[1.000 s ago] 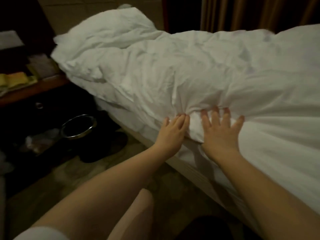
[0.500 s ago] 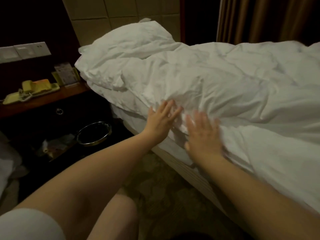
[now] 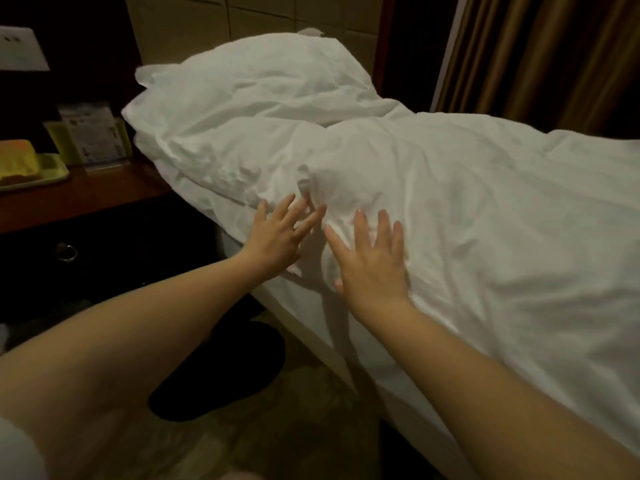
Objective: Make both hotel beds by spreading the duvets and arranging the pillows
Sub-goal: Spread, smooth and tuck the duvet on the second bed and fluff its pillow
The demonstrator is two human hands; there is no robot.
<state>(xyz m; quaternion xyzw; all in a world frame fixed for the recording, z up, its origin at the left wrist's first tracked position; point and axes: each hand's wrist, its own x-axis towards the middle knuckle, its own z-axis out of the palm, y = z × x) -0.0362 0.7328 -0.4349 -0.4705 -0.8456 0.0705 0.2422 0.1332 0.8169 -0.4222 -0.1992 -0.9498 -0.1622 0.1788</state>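
A rumpled white duvet covers the bed from the right side up toward the headboard. A white pillow lies at the head end, with the duvet's bunched top edge below it. My left hand is open with fingers spread, touching the duvet's near edge by the bed side. Just to its right, my right hand lies flat on the duvet, fingers straight and spread.
A dark wooden nightstand stands left of the bed, bearing a yellow-green tray and a card stand. A dark slipper lies on the patterned carpet beside the bed. Brown curtains hang behind.
Both hands have slid along the duvet's near edge toward the head of the bed, staying flat. The view has moved closer to the pillow and nightstand.
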